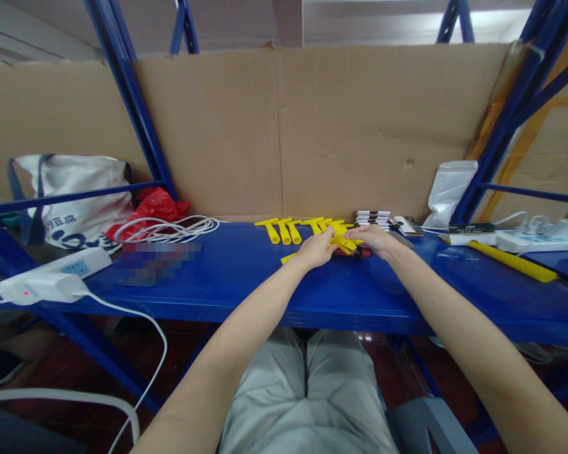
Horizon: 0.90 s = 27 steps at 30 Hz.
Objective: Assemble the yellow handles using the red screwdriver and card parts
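Note:
My left hand (316, 248) is closed on a yellow T-shaped scraper (343, 241) above the blue shelf. On the scraper's other side, the fingers of my right hand (375, 239) are bent in and pinch at its edge. Fine detail between the fingertips is too small to make out. Beneath my hands lies a red and black tool (363, 252), partly covered. Several more yellow T-shaped scrapers (283, 231) with round hollow handles lie in a row just beyond my left hand. A yellow handle end (288, 258) pokes out beside my left wrist.
Stacked small white packs (372, 219) stand behind my right hand. At right are a long yellow bar (514, 261) and a white power strip (539, 241). Coiled white cable (170, 230), a red bag (154, 207) and another power strip (52, 277) occupy the left. Cardboard (312, 126) walls the back.

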Available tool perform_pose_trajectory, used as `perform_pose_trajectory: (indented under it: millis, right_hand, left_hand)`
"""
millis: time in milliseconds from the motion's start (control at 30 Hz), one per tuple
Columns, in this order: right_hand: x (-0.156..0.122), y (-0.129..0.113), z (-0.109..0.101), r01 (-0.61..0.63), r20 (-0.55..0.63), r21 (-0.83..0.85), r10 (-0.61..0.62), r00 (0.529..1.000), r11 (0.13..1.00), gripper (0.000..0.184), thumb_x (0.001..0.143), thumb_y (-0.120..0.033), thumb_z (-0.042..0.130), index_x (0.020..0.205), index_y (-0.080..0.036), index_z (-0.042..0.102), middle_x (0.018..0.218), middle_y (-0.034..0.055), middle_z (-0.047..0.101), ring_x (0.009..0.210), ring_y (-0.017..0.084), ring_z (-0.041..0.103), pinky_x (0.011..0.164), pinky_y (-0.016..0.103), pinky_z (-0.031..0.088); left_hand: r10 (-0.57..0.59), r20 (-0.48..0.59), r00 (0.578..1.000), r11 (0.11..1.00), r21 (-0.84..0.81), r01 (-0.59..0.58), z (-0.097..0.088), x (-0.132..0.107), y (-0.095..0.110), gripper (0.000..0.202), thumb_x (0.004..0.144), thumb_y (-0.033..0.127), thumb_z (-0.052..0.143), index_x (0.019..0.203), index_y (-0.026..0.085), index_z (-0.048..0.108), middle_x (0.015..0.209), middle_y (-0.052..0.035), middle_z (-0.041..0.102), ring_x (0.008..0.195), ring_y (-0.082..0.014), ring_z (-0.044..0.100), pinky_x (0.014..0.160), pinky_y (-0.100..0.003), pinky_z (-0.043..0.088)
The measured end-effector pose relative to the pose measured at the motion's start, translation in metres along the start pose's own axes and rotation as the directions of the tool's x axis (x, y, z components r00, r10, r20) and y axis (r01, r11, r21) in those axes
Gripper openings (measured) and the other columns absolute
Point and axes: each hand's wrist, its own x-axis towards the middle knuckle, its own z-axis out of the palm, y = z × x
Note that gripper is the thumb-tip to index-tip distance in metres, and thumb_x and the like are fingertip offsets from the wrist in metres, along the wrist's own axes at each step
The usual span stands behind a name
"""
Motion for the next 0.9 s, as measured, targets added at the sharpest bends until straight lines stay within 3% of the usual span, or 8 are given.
perform_pose_trajectory:
  millis: [367, 600, 900]
  right_hand:
    - [-0.0033, -0.0042, 0.0039, -0.005, -0.025, 0.059, 0.006, 1.0, 0.998, 0.009, 0.058, -0.016, 0.076, 0.058, -0.015, 0.067, 0.065, 0.0024, 0.068, 0.064, 0.011, 0.061, 0.067, 0.021, 0.047]
    - [-0.0077, -0.0083, 0.0068, -0.017, -0.089, 0.003, 0.017, 0.996, 1.0, 0.015, 0.058, -0.016, 0.076, 0.052, -0.016, 0.062, 0.064, 0.0009, 0.067, 0.057, 0.008, 0.055, 0.06, 0.021, 0.042]
    - [-0.0047, -0.0047, 0.0071, 0.088, -0.1, -0.051, -0.092, 0.991, 0.995, 0.025, 0.054, -0.022, 0.079, 0.049, -0.017, 0.055, 0.061, -0.0003, 0.063, 0.059, 0.009, 0.053, 0.059, 0.02, 0.042]
  left_hand:
    - [0.029, -0.023, 0.999, 0.999, -0.03, -0.03, -0.0003, -0.0007, 0.0007, 0.024, 0.087, 0.025, 0.046, 0.111, 0.021, 0.047, 0.114, -0.007, 0.062, 0.105, -0.0225, 0.059, 0.085, -0.033, 0.046]
    - [0.06, -0.026, 0.998, 0.998, -0.024, -0.061, -0.0012, -0.001, -0.0004, 0.027, 0.087, 0.023, 0.045, 0.114, 0.022, 0.048, 0.116, -0.0076, 0.061, 0.109, -0.0222, 0.057, 0.089, -0.035, 0.045]
    - [0.075, -0.063, 0.995, 0.997, -0.025, -0.076, -0.0016, -0.0002, -0.0014, 0.026, 0.087, 0.022, 0.045, 0.112, 0.021, 0.05, 0.117, -0.0066, 0.061, 0.108, -0.0213, 0.056, 0.091, -0.034, 0.044]
